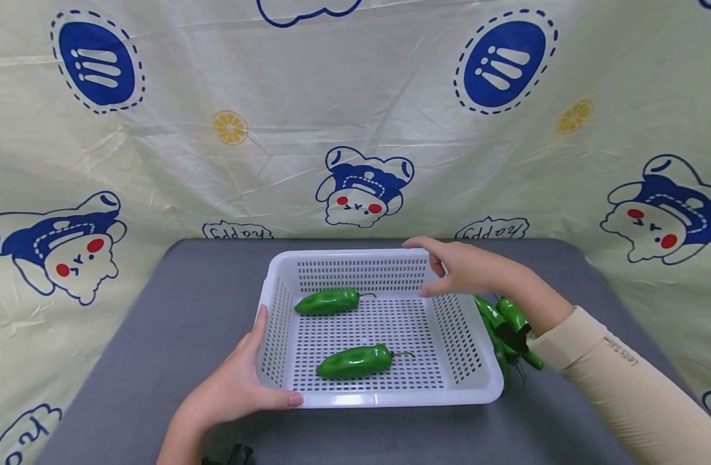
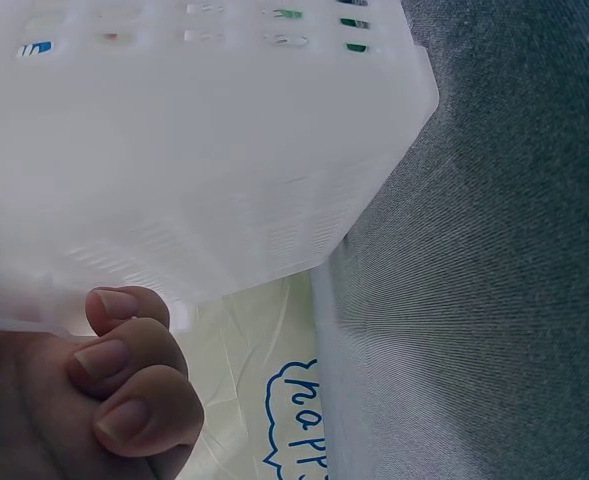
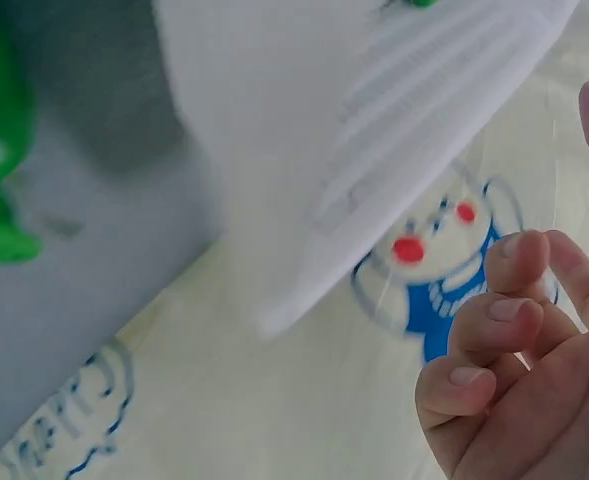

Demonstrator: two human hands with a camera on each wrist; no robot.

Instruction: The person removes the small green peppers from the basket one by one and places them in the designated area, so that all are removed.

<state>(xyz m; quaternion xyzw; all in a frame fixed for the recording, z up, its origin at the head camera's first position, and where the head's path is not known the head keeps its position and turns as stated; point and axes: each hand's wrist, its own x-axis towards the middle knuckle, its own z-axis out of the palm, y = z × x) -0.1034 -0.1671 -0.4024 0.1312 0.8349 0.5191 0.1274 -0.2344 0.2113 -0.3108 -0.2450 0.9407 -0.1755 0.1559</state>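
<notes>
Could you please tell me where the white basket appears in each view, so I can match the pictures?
Head: the white basket is below centre, right of the left hand.
Left wrist: the white basket fills most of the upper left.
Right wrist: the white basket spans the upper middle, blurred.
Shared landmark: the pale printed cloth, visible in all three.

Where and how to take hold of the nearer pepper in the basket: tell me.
Probably best round the thick middle of the nearer pepper, coming from above: it lies on its side, and the basket rises around it. The thin stem looks a weaker hold.
</notes>
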